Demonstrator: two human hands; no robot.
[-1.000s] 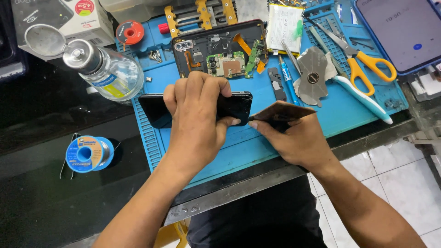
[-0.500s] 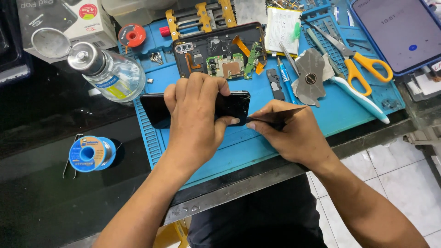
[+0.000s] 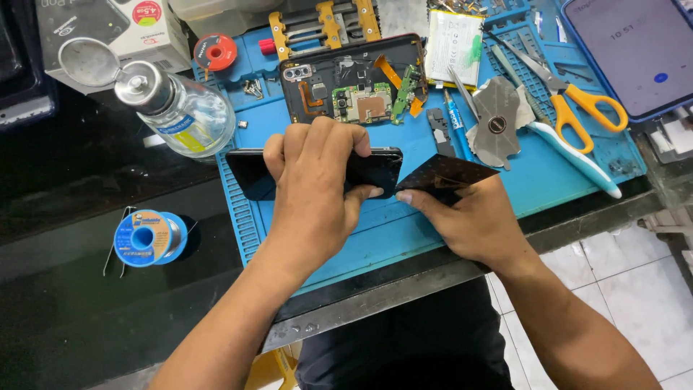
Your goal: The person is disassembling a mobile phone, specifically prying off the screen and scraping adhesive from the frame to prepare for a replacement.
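At frame centre, the left hand (image 3: 314,195) clamps its grip over a black phone screen panel (image 3: 375,167) standing on edge on the blue mat (image 3: 375,231). Just right, the right hand (image 3: 473,220) pinches a thin dark sheet (image 3: 442,173) (corner touching the panel). The opened phone body (image 3: 354,79) lies above.

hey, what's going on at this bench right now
A person is working on a phone over a blue mat. The left hand presses down on a black phone panel, while the right hand holds a thin dark sheet against its right end. Behind them lies an opened phone body with its circuit board showing, beside scissors and a clear bottle.
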